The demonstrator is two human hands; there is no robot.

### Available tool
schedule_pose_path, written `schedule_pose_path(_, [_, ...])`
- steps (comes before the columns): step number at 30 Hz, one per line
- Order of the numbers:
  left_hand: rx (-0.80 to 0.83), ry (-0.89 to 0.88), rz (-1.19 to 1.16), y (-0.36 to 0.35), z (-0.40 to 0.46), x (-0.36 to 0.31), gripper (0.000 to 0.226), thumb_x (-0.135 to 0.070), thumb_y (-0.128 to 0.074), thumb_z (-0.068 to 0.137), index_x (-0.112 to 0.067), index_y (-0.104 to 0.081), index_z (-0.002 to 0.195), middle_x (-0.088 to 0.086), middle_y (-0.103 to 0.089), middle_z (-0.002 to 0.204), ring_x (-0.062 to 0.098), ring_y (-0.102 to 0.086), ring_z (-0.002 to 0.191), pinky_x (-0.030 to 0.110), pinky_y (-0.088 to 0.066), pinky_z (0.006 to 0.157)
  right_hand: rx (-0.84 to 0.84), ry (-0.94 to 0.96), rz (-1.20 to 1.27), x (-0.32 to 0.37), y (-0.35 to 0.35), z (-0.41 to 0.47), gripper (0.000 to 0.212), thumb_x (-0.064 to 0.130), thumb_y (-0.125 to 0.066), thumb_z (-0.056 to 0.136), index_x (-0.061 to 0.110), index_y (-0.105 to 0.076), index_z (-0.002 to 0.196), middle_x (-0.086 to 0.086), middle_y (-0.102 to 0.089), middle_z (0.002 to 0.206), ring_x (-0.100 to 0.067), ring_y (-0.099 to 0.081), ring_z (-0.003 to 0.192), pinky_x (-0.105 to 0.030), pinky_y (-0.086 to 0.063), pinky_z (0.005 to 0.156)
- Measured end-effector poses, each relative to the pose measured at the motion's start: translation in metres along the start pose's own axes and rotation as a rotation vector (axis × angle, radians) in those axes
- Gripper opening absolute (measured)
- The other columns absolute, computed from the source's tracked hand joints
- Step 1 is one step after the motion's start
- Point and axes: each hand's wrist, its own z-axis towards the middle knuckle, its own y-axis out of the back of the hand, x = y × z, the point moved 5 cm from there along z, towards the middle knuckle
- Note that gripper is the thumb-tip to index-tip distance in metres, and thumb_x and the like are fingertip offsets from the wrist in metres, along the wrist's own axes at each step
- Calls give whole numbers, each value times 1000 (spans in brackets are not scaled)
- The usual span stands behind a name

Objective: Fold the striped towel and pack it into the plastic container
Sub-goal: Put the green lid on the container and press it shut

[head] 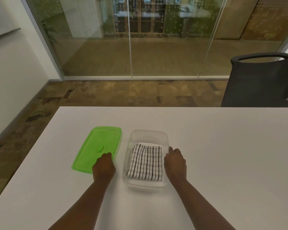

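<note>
The folded towel [145, 162], white with black stripes, lies flat inside the clear plastic container [148, 134] at the middle of the white table. My right hand [175, 161] rests against the container's right rim, fingers curled over the edge near the towel. My left hand [104, 166] lies on the near right corner of the green lid [96, 146], which sits flat on the table just left of the container. Whether the left fingers grip the lid's edge is hidden by the back of the hand.
The white table [223, 146] stretches wide to the right and toward me. A dark office chair [259, 80] stands beyond the far right edge. The table's left edge drops to a patterned floor, with a glass wall behind.
</note>
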Motion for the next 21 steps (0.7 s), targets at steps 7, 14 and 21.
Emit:
schedule_pose_path(7, [-198,22,-379,63,21,-16,21,-9,-42,93,2,-59,100,23,-57,110,39,-56,103,46,-48,82,8,-13,37,-1,2,-2,41,23,-36,97,9,-38,135,-13,-52,122,-31,-57,108,-35,-47,88])
schedule_pose_path(14, [-264,41,-785,117,23,-22,11,-14,-47,93,-8,-56,94,16,-64,107,36,-61,96,43,-49,84,-156,-28,161,-5,25,-3,51,31,-43,95,14,-32,141,-9,-42,139,-26,-39,127,-38,-45,94])
schedule_pose_path(21, [39,57,-1525,133,16,-33,30,-7,-38,97,-18,-47,70,-2,-65,88,5,-69,59,21,-57,51,-212,190,403,24,53,-2,58,25,-49,93,9,-25,144,-16,-49,134,-26,-56,116,-35,-45,94])
